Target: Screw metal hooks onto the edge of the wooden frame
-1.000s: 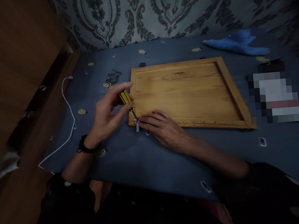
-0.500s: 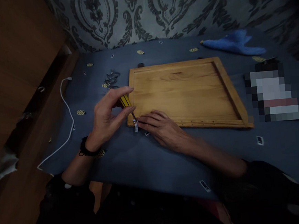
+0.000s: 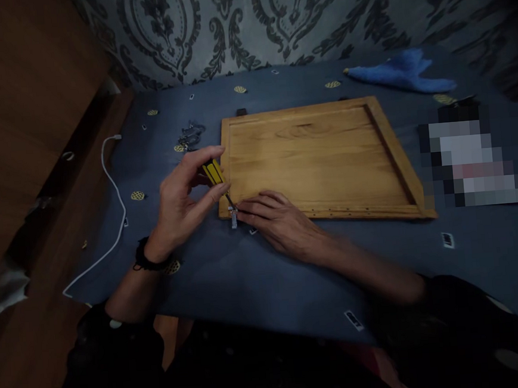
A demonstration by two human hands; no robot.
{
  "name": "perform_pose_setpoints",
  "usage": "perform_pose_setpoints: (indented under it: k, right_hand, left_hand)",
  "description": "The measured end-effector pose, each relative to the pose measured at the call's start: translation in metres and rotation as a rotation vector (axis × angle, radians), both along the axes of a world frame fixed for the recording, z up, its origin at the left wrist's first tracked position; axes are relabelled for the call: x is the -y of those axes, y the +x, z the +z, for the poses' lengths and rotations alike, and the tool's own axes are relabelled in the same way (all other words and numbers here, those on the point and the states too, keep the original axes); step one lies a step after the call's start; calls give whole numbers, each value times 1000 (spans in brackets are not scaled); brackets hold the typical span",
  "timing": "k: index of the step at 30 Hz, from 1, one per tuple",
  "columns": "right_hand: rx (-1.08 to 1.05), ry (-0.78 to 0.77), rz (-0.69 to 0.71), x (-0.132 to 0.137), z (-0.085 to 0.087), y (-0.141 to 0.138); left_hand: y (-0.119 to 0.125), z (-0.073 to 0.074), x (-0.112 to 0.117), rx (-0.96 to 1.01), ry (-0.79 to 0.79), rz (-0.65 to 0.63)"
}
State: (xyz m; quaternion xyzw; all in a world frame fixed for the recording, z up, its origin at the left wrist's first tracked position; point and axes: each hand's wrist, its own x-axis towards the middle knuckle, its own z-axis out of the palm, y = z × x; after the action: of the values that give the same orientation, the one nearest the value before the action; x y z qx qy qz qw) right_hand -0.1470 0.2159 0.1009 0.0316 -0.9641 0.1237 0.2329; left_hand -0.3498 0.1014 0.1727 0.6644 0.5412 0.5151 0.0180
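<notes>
My left hand [image 3: 181,197] is closed around the yellow-and-black handle of a screwdriver [image 3: 213,172], with thumb and index finger on opposite sides. The tool tilts, its shaft running down to a small metal hinge [image 3: 233,219] at the near left corner of a wooden panel [image 3: 314,160] with raised edges. My right hand [image 3: 283,222] lies over the panel's near edge. Its fingers are stretched out, with the fingertips beside the hinge and the screwdriver's tip. Whether the fingertips press on the hinge is hard to make out. The thumb is hidden.
Beyond the panel's left side lies a small heap of metal parts [image 3: 191,135]. A white cable [image 3: 118,193] runs along the left of the blue cloth [image 3: 267,301]. At the back right rests a blue plush object [image 3: 402,72], and a blurred-out item [image 3: 473,156] lies right.
The screwdriver's handle has turned slightly and leans a little more in my left hand. My right hand stays on the panel. The whole view has shifted slightly.
</notes>
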Motion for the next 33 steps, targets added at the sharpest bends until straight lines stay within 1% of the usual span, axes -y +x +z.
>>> perform_pose_setpoints:
  k: [4, 9, 15, 18, 21, 23, 28, 33]
  right_hand:
    - [-11, -6, 4, 0, -1, 0]
    - [-31, 3, -3, -1, -1, 0]
    - [-6, -2, 10, -1, -2, 0]
    - [4, -16, 7, -1, -2, 0]
    - [9, -20, 12, -1, -2, 0]
    - [5, -19, 19, -1, -2, 1]
    - [-4, -9, 14, -1, -1, 0]
    - [-3, -8, 10, -1, -2, 0]
  left_hand:
    - [1, -1, -1, -7, 37, 22]
    - [-2, 1, -1, 46, 15, -39]
    - [-5, 1, -2, 15, -3, -48]
    - [-3, 6, -1, 39, 23, -35]
    - [-3, 13, 1, 103, 82, 26]
    - [-3, 15, 1, 127, 92, 40]
    - [-4, 8, 0, 57, -5, -22]
    - [-2, 4, 1, 64, -31, -32]
